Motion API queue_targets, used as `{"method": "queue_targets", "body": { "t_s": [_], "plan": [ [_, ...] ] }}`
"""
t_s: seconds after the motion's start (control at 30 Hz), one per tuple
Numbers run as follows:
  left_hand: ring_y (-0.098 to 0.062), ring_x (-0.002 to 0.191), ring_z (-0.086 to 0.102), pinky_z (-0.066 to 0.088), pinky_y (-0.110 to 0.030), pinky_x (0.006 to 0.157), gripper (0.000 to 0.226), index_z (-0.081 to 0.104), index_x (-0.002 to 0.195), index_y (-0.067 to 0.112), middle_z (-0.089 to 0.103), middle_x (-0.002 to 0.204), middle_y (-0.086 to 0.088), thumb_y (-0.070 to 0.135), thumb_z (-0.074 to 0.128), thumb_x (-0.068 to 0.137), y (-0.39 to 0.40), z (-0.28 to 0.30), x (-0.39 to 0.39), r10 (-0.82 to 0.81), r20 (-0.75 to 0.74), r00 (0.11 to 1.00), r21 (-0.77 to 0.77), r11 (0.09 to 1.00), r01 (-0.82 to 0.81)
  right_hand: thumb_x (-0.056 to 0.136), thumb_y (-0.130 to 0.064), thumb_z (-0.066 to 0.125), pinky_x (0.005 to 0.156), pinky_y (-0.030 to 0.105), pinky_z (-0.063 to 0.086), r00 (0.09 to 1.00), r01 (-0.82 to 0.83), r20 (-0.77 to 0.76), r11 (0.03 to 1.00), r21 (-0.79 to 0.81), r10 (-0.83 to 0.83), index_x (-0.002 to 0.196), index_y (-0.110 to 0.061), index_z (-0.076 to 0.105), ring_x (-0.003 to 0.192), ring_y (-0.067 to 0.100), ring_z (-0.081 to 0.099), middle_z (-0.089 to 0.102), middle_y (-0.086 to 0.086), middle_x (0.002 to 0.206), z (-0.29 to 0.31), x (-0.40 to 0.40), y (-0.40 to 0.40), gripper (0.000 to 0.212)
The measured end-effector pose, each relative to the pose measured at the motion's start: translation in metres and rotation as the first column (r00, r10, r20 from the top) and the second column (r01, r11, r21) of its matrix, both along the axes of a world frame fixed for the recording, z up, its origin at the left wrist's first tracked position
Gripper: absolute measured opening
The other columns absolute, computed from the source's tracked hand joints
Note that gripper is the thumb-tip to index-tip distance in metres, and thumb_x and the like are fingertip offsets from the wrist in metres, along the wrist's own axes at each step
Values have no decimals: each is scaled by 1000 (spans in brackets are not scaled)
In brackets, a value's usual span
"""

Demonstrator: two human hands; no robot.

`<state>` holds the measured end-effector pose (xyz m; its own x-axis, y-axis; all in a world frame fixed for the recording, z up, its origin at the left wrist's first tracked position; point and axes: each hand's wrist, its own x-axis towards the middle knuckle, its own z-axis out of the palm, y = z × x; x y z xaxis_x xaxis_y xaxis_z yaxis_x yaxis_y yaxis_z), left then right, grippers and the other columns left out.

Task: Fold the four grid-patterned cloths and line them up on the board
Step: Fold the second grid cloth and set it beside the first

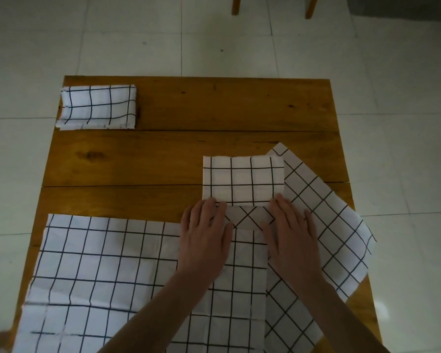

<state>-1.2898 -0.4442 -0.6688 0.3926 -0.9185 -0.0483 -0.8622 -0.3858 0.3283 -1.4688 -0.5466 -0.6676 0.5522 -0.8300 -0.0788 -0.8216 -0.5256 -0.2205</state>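
Observation:
One folded grid cloth (97, 107) lies at the far left corner of the wooden board (214, 110). A second folded cloth (242, 179) sits right of centre. My left hand (204, 238) and my right hand (290, 235) lie flat with straight fingers, fingertips touching its near edge. Under it an unfolded cloth (323, 220) lies askew, hanging over the board's right edge. A large unfolded cloth (99, 276) is spread flat at the near left, under my wrists.
The board stands over a pale tiled floor (392, 161). Two wooden chair legs (236, 5) show at the top. The board's far right part is bare wood.

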Motion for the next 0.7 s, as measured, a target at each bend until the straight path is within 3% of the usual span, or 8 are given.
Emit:
{"method": "queue_targets", "body": {
  "t_s": [0.13, 0.23, 0.37, 0.53, 0.7],
  "plan": [
    [-25, 110, 51, 47, -42, 93, 35, 52, 126, 16, 53, 121, -7, 43, 45, 104, -26, 12, 1, 225, -69, 972, -20, 974, -227, 105, -46, 42, 102, 45, 46, 996, 60, 60, 998, -19, -59, 127, -15, 63, 121, 27, 53, 58, 5, 134, 11, 17, -18, 43],
    [-29, 110, 49, 44, -45, 92, 51, 46, 127, 11, 50, 120, -11, 50, 58, 97, -46, 20, 5, 457, -94, 884, 87, 889, -450, 100, -39, 59, 84, 41, 49, 976, 179, 116, 982, 53, -185, 118, -14, 61, 105, 27, 55, 59, 6, 117, 18, 32, -31, 31],
    [-31, 120, 42, 38, -46, 102, 62, 40, 131, 11, 42, 131, -12, 56, 62, 95, -65, 25, 12, 544, -75, 836, 250, 822, -512, 93, -45, 69, 90, 45, 50, 917, 357, 119, 917, 181, -380, 135, -14, 49, 111, 28, 54, 56, 7, 124, 23, 47, -41, 55],
    [-31, 121, 39, 32, -46, 106, 46, 49, 121, 13, 40, 129, -9, 47, 67, 95, -75, 30, 18, 605, -178, 776, 288, 786, -547, 91, -52, 68, 95, 46, 49, 911, 397, 38, 898, 190, -411, 143, -16, 43, 116, 31, 54, 51, 9, 132, 20, 52, -44, 68],
    [-23, 111, 47, 33, -45, 102, 26, 49, 105, 25, 56, 106, 5, 25, 71, 92, -75, 33, 21, 565, -310, 764, 150, 823, -548, 93, -57, 62, 97, 46, 44, 929, 363, 18, 921, 141, -369, 148, -18, 38, 121, 30, 54, 52, 8, 136, 20, 50, -44, 72]
  ]
}}
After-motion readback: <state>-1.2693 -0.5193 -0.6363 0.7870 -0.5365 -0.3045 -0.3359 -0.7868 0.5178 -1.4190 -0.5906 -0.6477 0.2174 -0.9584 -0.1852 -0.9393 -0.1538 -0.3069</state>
